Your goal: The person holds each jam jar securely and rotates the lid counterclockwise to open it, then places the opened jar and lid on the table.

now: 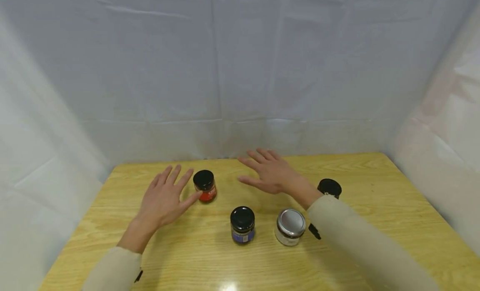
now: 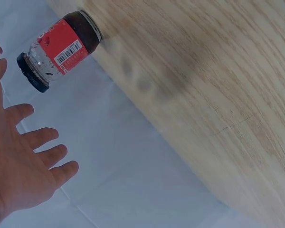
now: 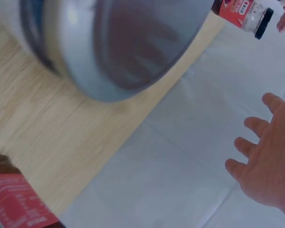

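My left hand [image 1: 164,200] hovers over the left part of the table, fingers spread and holding nothing. Just right of its thumb stands a black-lidded jar [image 1: 204,180] with a red label; the left wrist view shows this red-labelled jar [image 2: 61,50] apart from the fingers. Palm down and empty, my right hand [image 1: 271,173] is held over the far middle, its fingers extended. Nearer me are a black-lidded jar [image 1: 242,220] with a blue-purple label and a silver-lidded jar [image 1: 291,224]. Another black-lidded jar [image 1: 329,186] is partly hidden behind my right sleeve.
The wooden table [image 1: 375,207] ends at a grey sheet [image 1: 232,74] hung behind it. White sheets [image 1: 37,136] enclose both sides. In the right wrist view, the silver-lidded jar [image 3: 133,42] looms close, with a red-labelled jar [image 3: 19,202] at lower left.
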The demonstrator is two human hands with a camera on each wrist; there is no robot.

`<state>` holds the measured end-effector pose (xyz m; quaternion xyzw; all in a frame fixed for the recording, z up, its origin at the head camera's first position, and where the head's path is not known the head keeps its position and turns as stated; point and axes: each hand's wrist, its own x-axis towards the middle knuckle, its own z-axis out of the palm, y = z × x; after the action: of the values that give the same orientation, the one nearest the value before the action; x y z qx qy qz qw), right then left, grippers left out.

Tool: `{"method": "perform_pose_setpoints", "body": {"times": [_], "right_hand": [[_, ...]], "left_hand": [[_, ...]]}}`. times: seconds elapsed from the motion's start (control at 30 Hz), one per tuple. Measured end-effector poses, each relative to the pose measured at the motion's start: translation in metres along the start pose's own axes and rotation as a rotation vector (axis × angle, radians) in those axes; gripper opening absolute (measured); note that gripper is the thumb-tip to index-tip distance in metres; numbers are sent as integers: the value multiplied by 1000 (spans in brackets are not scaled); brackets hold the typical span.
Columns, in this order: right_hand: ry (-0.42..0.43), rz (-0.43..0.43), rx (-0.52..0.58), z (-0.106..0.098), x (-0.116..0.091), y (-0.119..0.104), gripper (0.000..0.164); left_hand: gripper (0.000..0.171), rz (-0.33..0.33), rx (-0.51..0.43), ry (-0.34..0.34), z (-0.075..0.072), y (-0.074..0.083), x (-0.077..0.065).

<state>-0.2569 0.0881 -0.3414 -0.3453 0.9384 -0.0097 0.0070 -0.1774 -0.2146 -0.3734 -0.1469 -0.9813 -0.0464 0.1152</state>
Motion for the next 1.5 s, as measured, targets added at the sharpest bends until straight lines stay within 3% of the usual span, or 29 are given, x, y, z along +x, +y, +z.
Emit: {"method": "perform_pose_setpoints", "body": {"times": [0.5,0.73,0.83,1.17,1.5], "right_hand": [[-47,-1,11,-1,21,-16,70],[-76,-9,-15,1,27,-26,70],[-89,-14,-2,1,28,-30,69],[-120,-32,11,4,32,-36,68],[-146,-40,20,10,34,-41,68]], "left_hand": [[75,-27,-41,29,7,-2,-4],[81,-66,-112,-14,10,-1,-2],[86,-108,-177,-52,12,0,-3],[99,-226,-552,-206,18,3,3],[101,-256,-785,-248,25,7,11]]}}
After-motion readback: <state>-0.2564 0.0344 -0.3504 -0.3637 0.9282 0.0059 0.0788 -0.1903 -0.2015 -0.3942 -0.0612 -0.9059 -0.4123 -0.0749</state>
